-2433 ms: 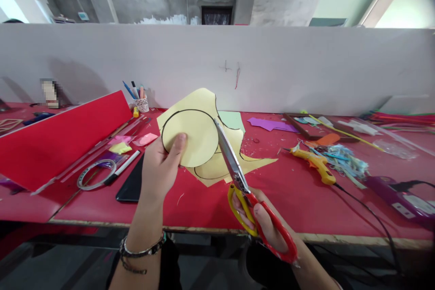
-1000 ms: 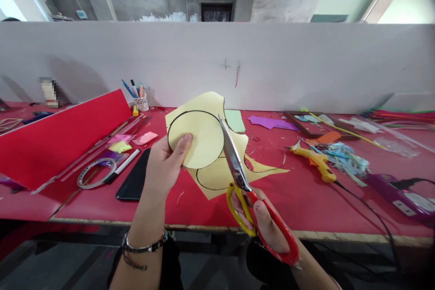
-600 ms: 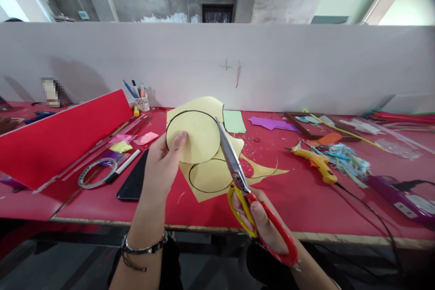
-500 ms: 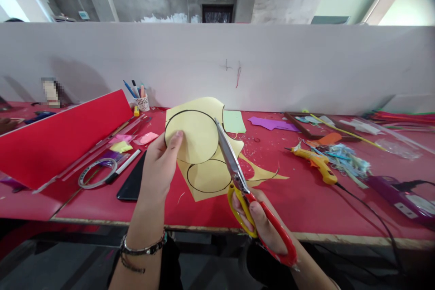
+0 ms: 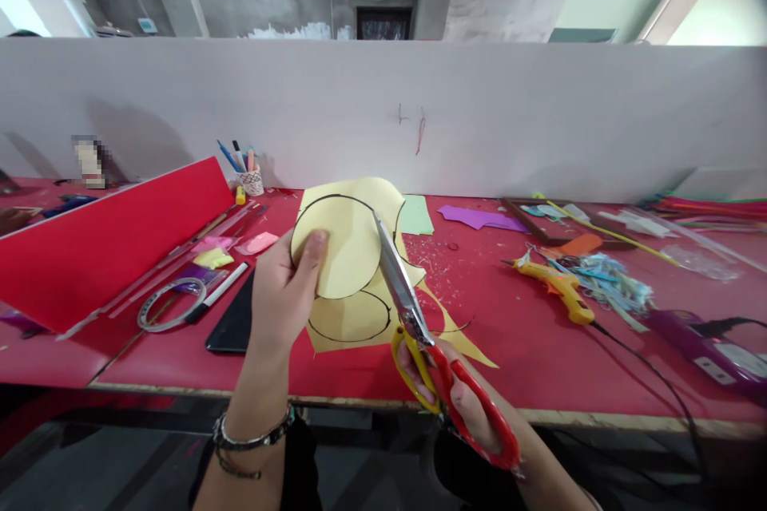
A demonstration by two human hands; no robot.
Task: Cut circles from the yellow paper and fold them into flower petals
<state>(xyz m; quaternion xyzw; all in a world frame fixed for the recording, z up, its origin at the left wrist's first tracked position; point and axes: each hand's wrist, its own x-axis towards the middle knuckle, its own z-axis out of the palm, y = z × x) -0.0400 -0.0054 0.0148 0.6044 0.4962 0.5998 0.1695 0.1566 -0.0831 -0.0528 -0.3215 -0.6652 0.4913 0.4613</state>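
Note:
My left hand [image 5: 288,287] pinches a yellow sheet [image 5: 344,251] between thumb and fingers, the thumb on a round part edged by a black drawn line. In my right hand [image 5: 461,391] are scissors [image 5: 403,283] with one yellow and one red handle; their blades lie on the right edge of the round part, tip near its upper right. Behind that part the sheet curls up, and its lower portion carries a second drawn oval [image 5: 353,318]. A pointed strip of the yellow sheet extends to the lower right.
Left: a red board [image 5: 120,247], tape roll [image 5: 172,305], marker [image 5: 224,286], black phone-like slab [image 5: 233,323] and pen cup [image 5: 252,180]. Right: yellow glue gun [image 5: 557,287] with cord, tangled threads [image 5: 617,283], purple power strip [image 5: 713,351]. Behind: green paper [image 5: 417,215], purple paper [image 5: 479,218], white partition [image 5: 509,120].
The yellow sheet has turned in my left hand, its lower oval and pointed strip shifting. The scissors have moved slightly left, their tip further along the drawn line.

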